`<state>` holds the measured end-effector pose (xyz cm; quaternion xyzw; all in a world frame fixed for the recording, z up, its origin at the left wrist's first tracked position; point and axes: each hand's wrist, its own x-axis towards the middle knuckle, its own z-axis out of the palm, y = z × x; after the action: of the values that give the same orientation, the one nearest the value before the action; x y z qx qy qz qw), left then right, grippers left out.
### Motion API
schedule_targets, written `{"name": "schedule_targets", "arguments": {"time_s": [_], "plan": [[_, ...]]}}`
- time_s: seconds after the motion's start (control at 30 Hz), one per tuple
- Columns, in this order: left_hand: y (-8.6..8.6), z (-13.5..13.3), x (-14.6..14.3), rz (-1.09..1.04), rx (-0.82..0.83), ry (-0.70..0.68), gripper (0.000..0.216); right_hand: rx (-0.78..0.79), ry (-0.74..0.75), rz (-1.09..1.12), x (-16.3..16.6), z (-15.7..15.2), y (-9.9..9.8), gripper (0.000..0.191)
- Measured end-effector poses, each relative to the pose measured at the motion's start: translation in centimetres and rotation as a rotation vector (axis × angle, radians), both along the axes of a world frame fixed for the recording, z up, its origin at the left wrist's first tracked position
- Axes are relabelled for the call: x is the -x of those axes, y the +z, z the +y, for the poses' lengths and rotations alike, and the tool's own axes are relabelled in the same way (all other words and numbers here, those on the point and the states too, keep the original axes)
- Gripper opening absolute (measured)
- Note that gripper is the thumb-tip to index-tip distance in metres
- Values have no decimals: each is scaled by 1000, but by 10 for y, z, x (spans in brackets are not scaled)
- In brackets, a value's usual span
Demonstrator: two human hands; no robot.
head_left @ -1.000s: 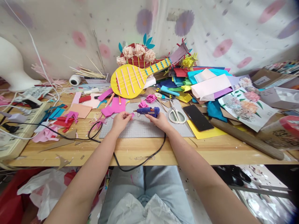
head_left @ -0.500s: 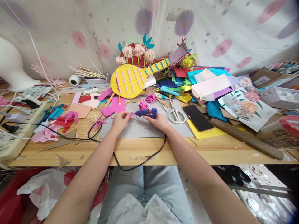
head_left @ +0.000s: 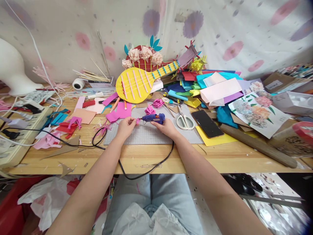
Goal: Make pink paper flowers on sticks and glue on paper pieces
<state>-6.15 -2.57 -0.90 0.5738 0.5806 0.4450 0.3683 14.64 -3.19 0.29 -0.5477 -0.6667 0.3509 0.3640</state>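
My right hand (head_left: pixel 166 128) is wrapped round a blue hot glue gun (head_left: pixel 153 118), its nozzle pointing left. The nozzle tip meets a small pink paper piece (head_left: pixel 137 121), which my left hand (head_left: pixel 126 128) pinches between thumb and fingers. Both hands are over a grey cutting mat (head_left: pixel 146 137). Just behind the gun lie two magenta paper flowers, one at the nearer left (head_left: pixel 150 110) and one farther back (head_left: pixel 158 103). From the gun a black cord (head_left: pixel 146 173) loops past the table's front edge and runs left.
White-handled scissors (head_left: pixel 185 122) and a black phone (head_left: pixel 207 123) lie right of the mat. Behind it rests a yellow paper lute (head_left: pixel 134 85). Coloured paper (head_left: pixel 220 89) is heaped at the back right. A wooden stick (head_left: pixel 259 145) and a power strip (head_left: pixel 26 140) flank the work area.
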Motion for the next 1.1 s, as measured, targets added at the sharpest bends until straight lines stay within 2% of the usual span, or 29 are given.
{"name": "schedule_targets", "arguments": {"time_s": [0.2, 0.43, 0.73, 1.1], "plan": [[1, -1, 0, 22, -3, -10, 19, 6, 42, -27, 2, -2, 0, 38], [-2, 1, 1, 51, -2, -13, 20, -27, -92, -7, -2, 2, 1, 41], [-2, 2, 3, -122, -54, -10, 23, -32, -260, 220, -16, 8, 9, 45], [7, 1, 3, -194, 22, -1, 33, 20, -397, 549, -33, 21, 9, 42]]}}
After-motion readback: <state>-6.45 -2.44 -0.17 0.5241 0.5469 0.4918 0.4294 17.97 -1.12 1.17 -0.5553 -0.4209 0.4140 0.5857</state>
